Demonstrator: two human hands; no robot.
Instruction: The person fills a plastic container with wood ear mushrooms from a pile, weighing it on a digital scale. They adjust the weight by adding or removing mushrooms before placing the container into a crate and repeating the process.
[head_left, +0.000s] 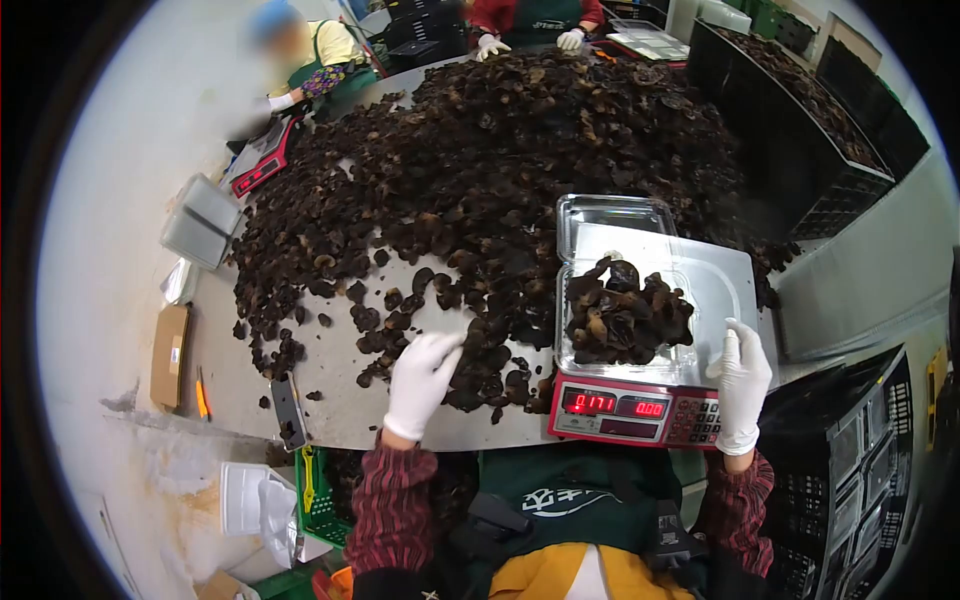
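Left hand [423, 385]: in a white glove, pointing ahead and slightly right, back of the hand up; forearm angled in from below.
Left grip: fingers drawn together at the pieces; cannot tell whether pinching or only touching.
Loose, dark brown, curled, mushroom-like pieces [485, 360]: at and just right of the left fingertips; irregular, with no shared long axis; nearer the left hand, well apart from the right.
Open, clear plastic, hinged tray [563, 340]: right of the left fingertips; long axis running away, lid part beyond the filled part.
Clump of dark brown pieces [628, 318]: inside the tray, between the 2 hands, nearer the right.
Red and silver digital scale [668, 405]: under the tray, just left of the right hand; reading 0.171 and 0.00.
Right hand [743, 385]: in a white glove, upright by the scale's right edge; contact unclear.
Right grip: loosely bent, thumb apart, nothing visible between.
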